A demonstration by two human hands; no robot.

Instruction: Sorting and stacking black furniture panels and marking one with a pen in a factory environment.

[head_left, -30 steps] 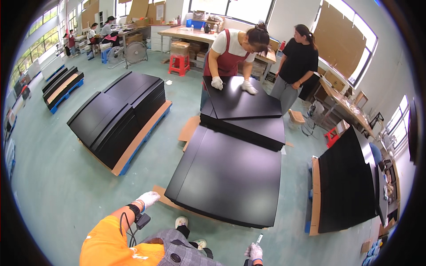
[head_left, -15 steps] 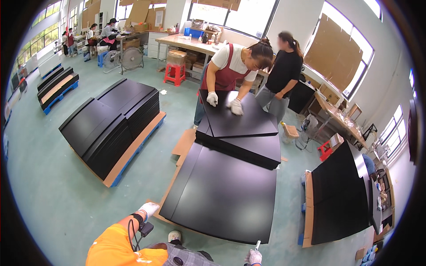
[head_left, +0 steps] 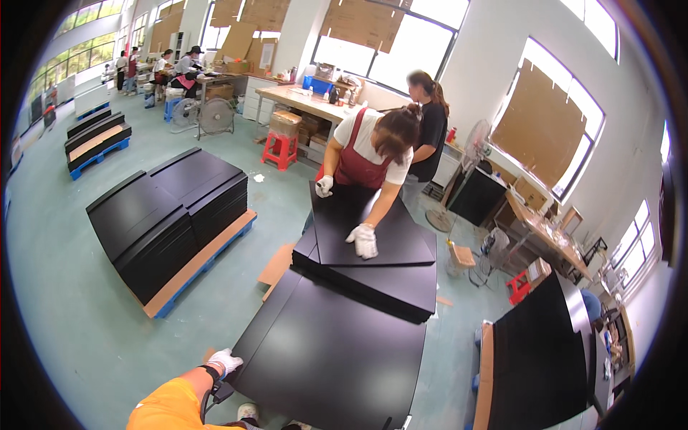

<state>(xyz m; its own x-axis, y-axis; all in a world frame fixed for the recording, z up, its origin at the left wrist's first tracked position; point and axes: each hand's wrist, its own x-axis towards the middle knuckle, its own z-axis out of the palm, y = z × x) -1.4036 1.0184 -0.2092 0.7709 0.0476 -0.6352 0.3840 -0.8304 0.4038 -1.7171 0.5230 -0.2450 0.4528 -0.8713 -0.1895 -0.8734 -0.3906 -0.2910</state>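
A large flat black panel (head_left: 337, 351) lies on top of the near stack, directly before me. My left hand (head_left: 226, 362), in a white glove, is at the panel's left edge, with its fingers closed over the rim. My right hand is outside the picture; only a slim white stick-like tool (head_left: 407, 421) shows by the panel's near right corner. Further along the stack, a co-worker in a red apron leans over a second black panel (head_left: 373, 222), set askew on a pile of panels. One white-gloved hand (head_left: 363, 241) of theirs rests flat on it; the other holds its far left corner.
To the left stands a pallet stack of black panels (head_left: 172, 208), and to the right another upright black stack (head_left: 537, 358). A red stool (head_left: 279, 150) and workbench (head_left: 304, 99) are behind. Another person in black (head_left: 430, 129) stands past the co-worker. Cardboard (head_left: 276, 265) sticks out beside the stack.
My view has shifted, and my left hand has come onto the panel's left edge. My right hand has left the picture. The co-worker's flat hand has slid toward me across the upper panel.
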